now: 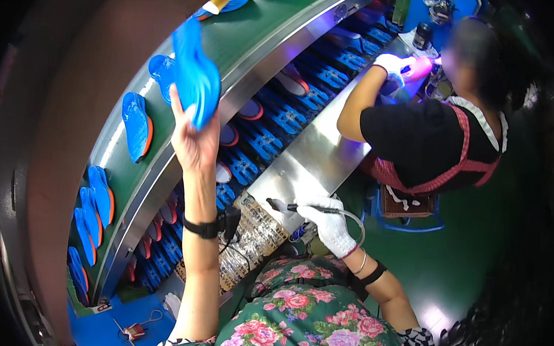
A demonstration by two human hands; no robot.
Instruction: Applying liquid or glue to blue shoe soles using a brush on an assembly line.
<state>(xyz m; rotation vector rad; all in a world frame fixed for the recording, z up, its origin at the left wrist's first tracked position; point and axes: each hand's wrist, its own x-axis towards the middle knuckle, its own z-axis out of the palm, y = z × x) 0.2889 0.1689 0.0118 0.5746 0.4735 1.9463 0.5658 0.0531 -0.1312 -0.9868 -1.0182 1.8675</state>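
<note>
My bare left hand (195,141) is raised over the green conveyor belt (240,55), its fingers closed on a blue insole (197,77), which is slightly blurred. My right hand (331,231), in a white knitted glove, grips a glue brush (316,209) with a black handle and a dark tip pointing left. A pale tube curves from the handle's rear end. Below the brush tip lies a work surface (253,235) wrapped in stained, glue-smeared covering. Another blue insole with an orange edge (137,124) rests on the belt, left of my left hand.
Several more blue insoles (100,193) lie along the curved belt, behind its metal rail (258,72). Shoe parts fill a blue rack (284,119) beneath. At right a co-worker (427,142) handles a pink-lit piece beside a metal bench (317,144). A blue-framed stool (409,208) stands behind.
</note>
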